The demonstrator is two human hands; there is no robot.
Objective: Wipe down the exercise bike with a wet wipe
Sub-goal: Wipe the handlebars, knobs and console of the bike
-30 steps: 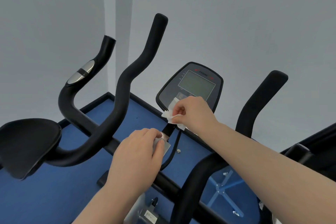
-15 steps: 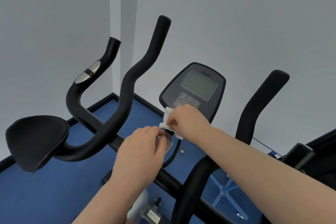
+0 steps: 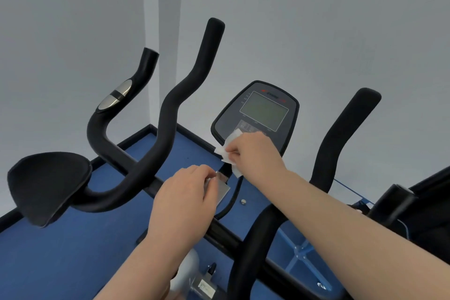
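The exercise bike's black console point(image 3: 258, 114) with a grey screen stands at centre, between curved black handlebars point(image 3: 175, 105). My right hand point(image 3: 253, 153) pinches a white wet wipe point(image 3: 230, 147) and holds it against the console's lower left edge. Below it, my left hand point(image 3: 185, 197) grips the silver bracket point(image 3: 222, 187) at the console's mount, fingers curled round it. A black elbow pad point(image 3: 46, 185) sits at the left.
Another black handlebar point(image 3: 343, 134) rises at the right and one curves in the foreground point(image 3: 246, 251). A black cable point(image 3: 233, 200) hangs under the console. Blue floor matting point(image 3: 73, 251) lies below, grey walls behind. Dark equipment point(image 3: 414, 214) stands at the far right.
My right hand with the wipe slid down the console's lower left edge, then back up a little. My left hand stayed on the bracket. The view shifted slightly.
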